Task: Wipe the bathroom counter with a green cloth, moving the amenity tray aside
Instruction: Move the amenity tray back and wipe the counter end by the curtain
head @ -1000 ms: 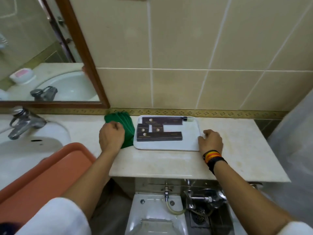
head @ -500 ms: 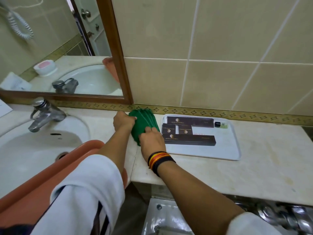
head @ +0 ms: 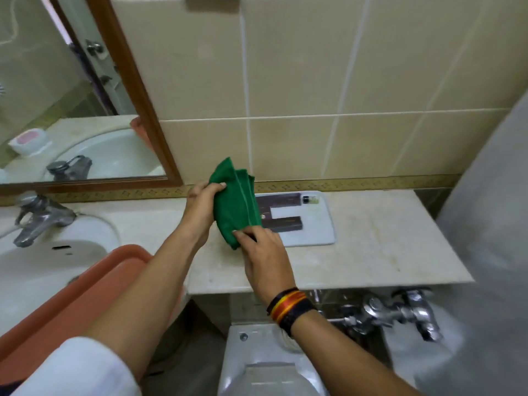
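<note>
Above the tabletop (head: pixel 371 252), both hands hold the green cloth (head: pixel 234 201) lifted and bunched. The left hand (head: pixel 201 208) grips its left edge with the thumb pressed on the fabric, and the right hand (head: pixel 264 252) pinches its lower corner. Behind the cloth lies the amenity tray (head: pixel 317 227), close to the wall, with dark boxes (head: pixel 285 222) and a small bottle (head: pixel 310 199) on it; the cloth hides its left part. On the left side an orange tray (head: pixel 85 287) lies over the edge of the sink (head: pixel 43 252), just beside the left forearm. A faucet (head: pixel 37 217) stands behind the sink.
</note>
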Tool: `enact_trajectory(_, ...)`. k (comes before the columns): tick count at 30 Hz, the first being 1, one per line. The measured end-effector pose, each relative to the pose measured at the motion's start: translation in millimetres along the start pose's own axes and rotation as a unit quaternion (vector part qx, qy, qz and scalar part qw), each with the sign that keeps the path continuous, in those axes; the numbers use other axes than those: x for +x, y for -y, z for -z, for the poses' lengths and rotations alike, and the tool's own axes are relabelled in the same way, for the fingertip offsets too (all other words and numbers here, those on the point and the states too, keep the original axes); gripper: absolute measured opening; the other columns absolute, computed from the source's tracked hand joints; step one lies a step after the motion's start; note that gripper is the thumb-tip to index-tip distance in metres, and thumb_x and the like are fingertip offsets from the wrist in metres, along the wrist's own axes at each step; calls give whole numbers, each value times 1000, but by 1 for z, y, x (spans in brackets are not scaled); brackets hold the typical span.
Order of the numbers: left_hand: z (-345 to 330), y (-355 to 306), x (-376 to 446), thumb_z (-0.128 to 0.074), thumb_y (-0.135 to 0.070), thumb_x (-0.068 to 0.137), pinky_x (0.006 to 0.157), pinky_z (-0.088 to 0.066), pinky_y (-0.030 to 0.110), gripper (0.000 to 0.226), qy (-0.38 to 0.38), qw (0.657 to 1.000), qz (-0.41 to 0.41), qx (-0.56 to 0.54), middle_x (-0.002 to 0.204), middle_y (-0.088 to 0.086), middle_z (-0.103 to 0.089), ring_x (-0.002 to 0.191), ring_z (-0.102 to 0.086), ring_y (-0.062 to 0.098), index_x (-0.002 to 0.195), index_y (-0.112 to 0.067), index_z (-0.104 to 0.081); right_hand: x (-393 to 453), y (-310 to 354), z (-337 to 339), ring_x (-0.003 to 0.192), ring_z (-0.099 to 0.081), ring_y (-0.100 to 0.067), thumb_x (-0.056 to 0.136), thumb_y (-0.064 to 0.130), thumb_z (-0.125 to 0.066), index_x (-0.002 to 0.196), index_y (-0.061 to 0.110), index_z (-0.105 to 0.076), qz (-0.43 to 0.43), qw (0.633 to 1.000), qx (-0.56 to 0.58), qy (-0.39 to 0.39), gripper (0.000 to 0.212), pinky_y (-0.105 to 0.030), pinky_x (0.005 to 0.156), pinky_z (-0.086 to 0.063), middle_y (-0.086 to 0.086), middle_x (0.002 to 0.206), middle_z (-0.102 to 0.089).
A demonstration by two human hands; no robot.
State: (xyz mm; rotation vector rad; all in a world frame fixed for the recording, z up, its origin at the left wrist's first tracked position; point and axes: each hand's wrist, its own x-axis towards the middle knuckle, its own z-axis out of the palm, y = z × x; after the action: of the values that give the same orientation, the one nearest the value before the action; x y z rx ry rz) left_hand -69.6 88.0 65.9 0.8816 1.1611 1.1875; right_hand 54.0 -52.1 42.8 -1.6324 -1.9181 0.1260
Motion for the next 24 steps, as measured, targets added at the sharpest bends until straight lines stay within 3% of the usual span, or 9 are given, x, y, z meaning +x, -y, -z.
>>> enact_trajectory(3, -73, 25, -31, -72, -21, 74, 84, -61, 46, 13, 69, 997, 37, -17, 84, 4, -80, 86, -76, 24, 87, -20, -70, -47, -46, 47, 93, -61, -32, 85, -1, -67, 123, 10, -70, -36, 997, -63, -30, 40, -43, 83, -52, -11, 110, -67)
enact_trajectory(5, -121, 50, -49, -72, -17, 78, 85, -62, 47, 24, 131, 989, 71, -21, 97, 10, -81, 93, -75, 26, 102, -17, -71, -77, -80, 73, 90, -62, -33, 81, -1, -72, 121, 10, -71, -71, 990, -117, -26, 41, -44, 82, -53, -12, 108, -68)
enact_trajectory(9, -163, 101, -82, -69, -19, 97, 68, -64, 31, 26, 165, 977, 26, 132, 111, 14, -75, 98, -76, 25, 121, -13, -62, -117, -139, 97, 93, -62, -32, 83, 2, -70, 127, 15, -70, -120, 970, -195, 82, 46, -43, 86, -52, -8, 109, -67)
enact_trajectory(11, -148, 120, -96, -63, -29, 101, 81, -64, 37, 26, 185, 910, -121, 352, 117, 3, -74, 102, -74, 22, 126, -21, -60, -130, -158, 96, 103, -58, -28, 92, 20, -62, 132, 22, -66, -128, 960, -188, 164, 40, -42, 96, -48, -3, 116, -63)
enact_trajectory(14, -101, 142, -102, -51, -29, 106, 101, -56, 37, 35, 248, 715, -309, 576, 137, 4, -68, 119, -68, 22, 139, -22, -59, -130, -166, 82, 112, -53, -21, 92, 66, -46, 128, 25, -66, -158, 966, -134, 151, 58, -41, 103, -46, 1, 122, -60)
enact_trajectory(17, -63, 154, -92, -46, -25, 106, 119, -43, 34, 46, 345, 563, -405, 632, 156, 7, -54, 142, -54, 23, 151, -18, -52, -103, -171, 58, 144, -36, -22, 102, 58, -30, 151, 18, -43, -202, 974, -77, 65, 65, -42, 121, -30, -5, 158, -41)
enact_trajectory(18, -57, 156, -88, -44, -25, 106, 123, -36, 32, 49, 361, 540, -428, 629, 161, 6, -48, 147, -48, 22, 155, -18, -48, -94, -175, 50, 152, -23, -22, 105, 51, -25, 159, 15, -29, -212, 971, -79, 76, 65, -41, 125, -19, -6, 166, -27)
enact_trajectory(20, -54, 155, -78, -41, -27, 108, 130, -16, 27, 54, 379, 538, -432, 616, 168, 2, -32, 157, -29, 18, 161, -18, -38, -81, -184, 35, 157, -8, -21, 106, 43, -17, 162, 11, -11, -222, 961, -124, 107, 65, -43, 127, -8, -7, 170, -10)
enact_trajectory(24, -57, 154, -70, -37, -32, 110, 130, -1, 25, 57, 398, 548, -401, 617, 173, 0, -20, 161, -12, 12, 165, -19, -25, -76, -216, 35, 156, -10, -22, 104, 43, -10, 161, 12, -13, -273, 946, -151, 87, 65, -48, 126, -13, -6, 169, -13)
